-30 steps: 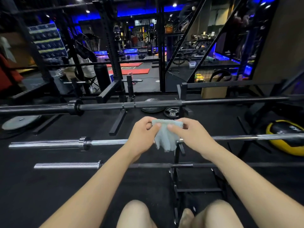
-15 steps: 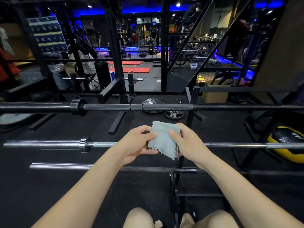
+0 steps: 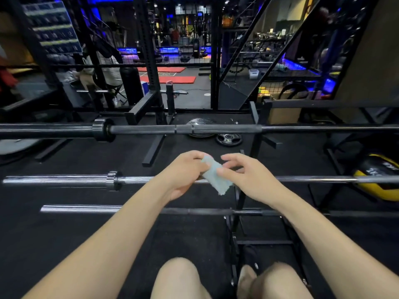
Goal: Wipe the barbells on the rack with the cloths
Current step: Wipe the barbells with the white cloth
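Both hands, the left hand (image 3: 183,171) and right hand (image 3: 244,178), are pinching the cloth (image 3: 216,178) over the middle bar (image 3: 313,179), and should be folding it thick before wrapping it round and rubbing.

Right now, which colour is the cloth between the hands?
The cloth is pale blue-green, seen best in the head view.

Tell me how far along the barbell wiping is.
Done: no bar shows proof of wiping. In hand: the left hand and right hand both pinch the small pale blue cloth above the chrome middle barbell, apparently folding it; contact with the bar is unclear. Left: likely that bar, the dark upper barbell and the lower barbell.
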